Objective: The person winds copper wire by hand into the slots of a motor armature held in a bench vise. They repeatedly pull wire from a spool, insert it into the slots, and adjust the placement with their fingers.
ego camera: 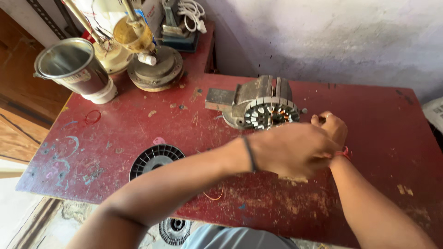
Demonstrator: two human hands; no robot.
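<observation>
A round metal motor stator (270, 114) with slotted teeth and some copper winding sits clamped in a grey bench vise (249, 94) on the red table (378, 115). My left hand (290, 150) reaches across in front of the stator, fingers curled, covering most of my right hand (330, 127). Both hands are bunched together just right of the stator. Whatever they pinch is hidden; no wire is clearly visible between the fingers.
A black plastic spool (154, 159) lies at the table's front edge. A steel cup (74, 67) stands at the back left beside a winding machine (147, 60). A red rubber band (92, 116) lies on the left. A plastered wall rises behind.
</observation>
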